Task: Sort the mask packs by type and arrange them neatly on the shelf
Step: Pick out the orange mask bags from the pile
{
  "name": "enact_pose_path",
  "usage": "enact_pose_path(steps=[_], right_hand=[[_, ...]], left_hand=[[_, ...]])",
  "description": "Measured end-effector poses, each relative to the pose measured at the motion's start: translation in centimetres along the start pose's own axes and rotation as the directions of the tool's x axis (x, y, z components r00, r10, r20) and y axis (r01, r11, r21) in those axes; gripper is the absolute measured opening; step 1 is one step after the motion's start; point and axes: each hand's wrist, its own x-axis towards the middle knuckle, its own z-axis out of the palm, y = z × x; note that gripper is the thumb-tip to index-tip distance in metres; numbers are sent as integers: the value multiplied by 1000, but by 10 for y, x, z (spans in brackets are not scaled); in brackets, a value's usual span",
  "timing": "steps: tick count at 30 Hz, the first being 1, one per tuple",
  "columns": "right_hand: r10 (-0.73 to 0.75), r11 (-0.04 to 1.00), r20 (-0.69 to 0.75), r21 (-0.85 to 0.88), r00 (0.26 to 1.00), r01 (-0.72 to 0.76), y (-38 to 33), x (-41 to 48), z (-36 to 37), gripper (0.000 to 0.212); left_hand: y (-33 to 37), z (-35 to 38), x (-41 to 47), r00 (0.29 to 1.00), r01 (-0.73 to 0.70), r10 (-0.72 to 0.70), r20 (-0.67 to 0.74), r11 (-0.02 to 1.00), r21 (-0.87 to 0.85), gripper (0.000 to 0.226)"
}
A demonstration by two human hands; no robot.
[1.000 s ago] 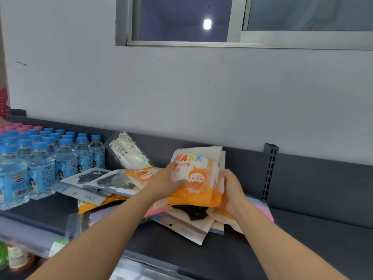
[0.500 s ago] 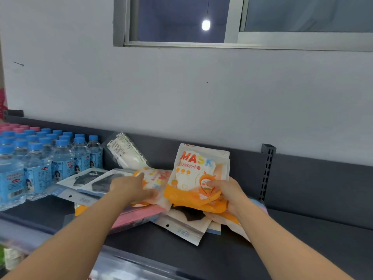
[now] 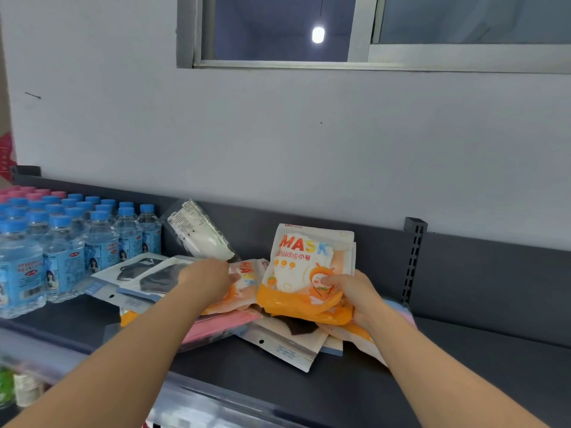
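Observation:
A loose heap of mask packs lies on the dark shelf point(image 3: 482, 359). My right hand point(image 3: 352, 291) grips a small stack of orange-and-white "MASK" packs point(image 3: 306, 264), held upright over the heap. My left hand point(image 3: 207, 279) lies on another orange "MASK" pack point(image 3: 247, 273) lying flat to the left, fingers closing on its edge. Packs with black masks point(image 3: 154, 273) lie further left. A clear pack with white masks point(image 3: 200, 233) leans on the back panel. A pink pack point(image 3: 222, 325) and white-blue packs point(image 3: 287, 344) sit under the pile.
Rows of water bottles with blue caps point(image 3: 61, 242) fill the shelf's left end, close to the black mask packs. A slotted upright point(image 3: 412, 261) stands at the back right. The wall and a window are above.
My left hand let go of the upright orange stack and moved left onto the flat orange pack. My right hand kept the stack and stood it more upright.

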Motion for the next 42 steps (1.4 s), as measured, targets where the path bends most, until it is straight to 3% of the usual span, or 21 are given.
enact_pose_path(steps=[2,4,7,10,13,14,16,19,23,26,28,30,34,38,42], right_hand=[[3,1000,-2,-7,1000,-3,-1,-1,0,45],[5,1000,2,-12,1000,-5,-2,-1,-1,45],[10,1000,-2,-18,1000,-10,-1,-1,-2,45],[17,1000,3,-17,1000,-17,-1,0,-3,41],[19,1000,14,-24,1000,-19,-1,1,-4,40],[19,999,18,-27,1000,-18,-1,1,-4,40],[23,999,17,-31,1000,-23,-1,2,-3,41],[30,999,13,-30,999,-30,-1,2,-3,40],[31,999,7,-29,999,-31,0,1,0,41],[33,999,12,-13,999,-33,0,-1,1,40],[33,999,19,9,999,-33,0,-2,2,39],[27,999,23,24,999,-27,1,-3,2,38],[15,1000,5,19,1000,-15,0,-7,3,34],[40,999,-6,35,999,-40,0,-9,3,39],[68,997,-37,43,997,-67,1,-10,3,38]], left_hand=[[3,-3,1,997,-9,21,-71,986,165,49],[0,3,7,995,-29,43,-93,988,155,61],[-5,14,12,993,9,-4,114,999,-39,96],[-5,10,11,971,113,-107,214,993,-17,119],[1,2,6,974,150,-159,161,986,66,116],[2,2,6,977,169,-171,127,985,32,111],[0,3,7,971,235,-220,93,948,-214,100],[-9,-2,9,958,248,-283,45,737,-629,70],[-12,-19,13,852,76,-505,-136,378,-923,48],[1,-37,10,769,-173,-612,-184,78,-982,47],[16,-50,6,792,-267,-595,-138,-134,-954,42],[31,-58,3,826,-294,-556,-98,-275,-915,22],[51,-68,-2,825,-353,-548,-137,-310,-883,4],[46,-89,-3,781,-412,-611,-132,-344,-844,24],[36,-107,-1,795,-405,-604,-65,-446,-798,32]])
